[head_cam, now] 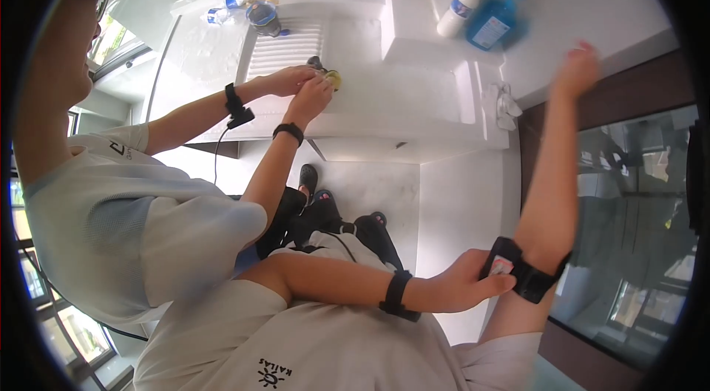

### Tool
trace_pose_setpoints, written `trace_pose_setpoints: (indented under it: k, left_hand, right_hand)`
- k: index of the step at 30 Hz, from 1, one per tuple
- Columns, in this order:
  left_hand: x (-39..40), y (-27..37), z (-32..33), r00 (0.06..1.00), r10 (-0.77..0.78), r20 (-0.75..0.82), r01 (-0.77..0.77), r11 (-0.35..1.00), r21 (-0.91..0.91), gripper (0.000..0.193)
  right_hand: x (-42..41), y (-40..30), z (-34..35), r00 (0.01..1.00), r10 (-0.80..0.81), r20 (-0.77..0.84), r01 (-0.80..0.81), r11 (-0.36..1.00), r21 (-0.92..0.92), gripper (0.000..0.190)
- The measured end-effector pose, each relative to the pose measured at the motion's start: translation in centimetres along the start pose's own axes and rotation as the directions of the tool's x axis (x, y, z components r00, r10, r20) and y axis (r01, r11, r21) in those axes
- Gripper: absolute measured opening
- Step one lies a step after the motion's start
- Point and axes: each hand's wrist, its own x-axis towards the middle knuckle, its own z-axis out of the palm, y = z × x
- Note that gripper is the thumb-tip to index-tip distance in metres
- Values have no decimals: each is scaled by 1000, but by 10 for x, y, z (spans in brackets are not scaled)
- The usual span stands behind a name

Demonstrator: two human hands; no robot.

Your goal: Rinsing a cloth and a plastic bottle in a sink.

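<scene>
My left hand (463,283) reaches across my body to my right forearm. Its thumb and fingers grip a small black device (500,263) that bears a label. A black strap (535,283) holds this device around the forearm, below the elbow. Beyond it my right hand (578,70) is raised near the pale wall, blurred, and nothing can be made out in it. A blue pump bottle (492,25) and a white bottle (458,11) stand to the left of that hand, on the white ledge. Another black band (395,294) circles my left wrist.
A co-worker (150,224) stands close on my left, both hands (310,91) together at a yellow object (333,80) over the white sink (421,91) with its washboard (288,47). Plastic bottles (263,18) lie behind. White cloth (502,105) rests on the sink's right end, beside a dark-framed glass pane (632,213).
</scene>
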Motion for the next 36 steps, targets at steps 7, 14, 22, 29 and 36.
trace_pose_setpoints:
  k: [7,14,22,29,36]
  left_hand:
    - [-13,2,-75,946,184,-265,-130,969,208,17]
    - [-16,30,-171,897,181,-403,-100,972,213,28]
    - [24,52,-225,790,71,-609,-98,995,-12,37]
    - [93,35,-257,588,152,-795,-356,931,-85,32]
    - [113,56,-280,580,180,-794,-456,880,-134,33]
  right_hand:
    - [-190,-112,142,441,-99,892,-6,994,113,39]
    - [-293,-146,280,108,-48,993,55,998,43,40]
    - [-367,-141,381,-157,-24,987,274,959,67,40]
    - [-396,-108,427,-319,-10,948,439,885,157,40]
    - [-388,-119,509,-313,6,950,507,847,161,40]
